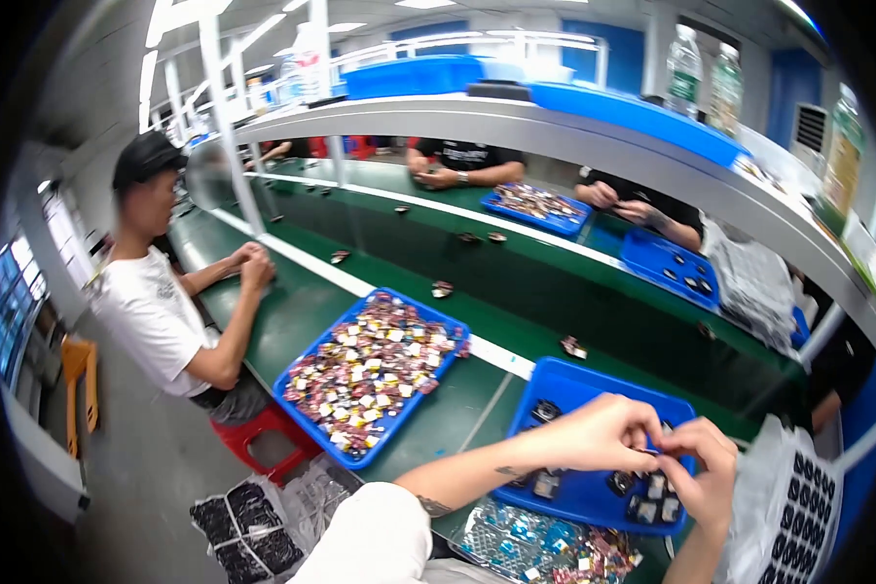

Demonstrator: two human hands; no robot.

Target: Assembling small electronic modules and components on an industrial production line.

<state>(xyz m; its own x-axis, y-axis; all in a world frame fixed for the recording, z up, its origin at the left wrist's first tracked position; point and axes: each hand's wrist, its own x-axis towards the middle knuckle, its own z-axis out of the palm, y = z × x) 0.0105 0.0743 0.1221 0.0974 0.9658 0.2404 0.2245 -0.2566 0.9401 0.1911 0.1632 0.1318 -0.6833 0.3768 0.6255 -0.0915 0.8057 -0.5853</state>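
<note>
My left hand and my right hand meet above a blue tray, fingertips pinched close together. Something small seems to sit between them, but the fingers cover it and I cannot make out what it is. Inside the tray, below the hands, lie several small black parts with pale faces. Toward my body, next to the tray, is a clear plastic blister tray with small blue, white and reddish pieces on and beside it.
Left of me stands a blue tray heaped with small wired parts. A green conveyor belt carries scattered pieces. A co-worker in white sits at left; others work across. White sheets holding black parts lie right. A shelf runs overhead.
</note>
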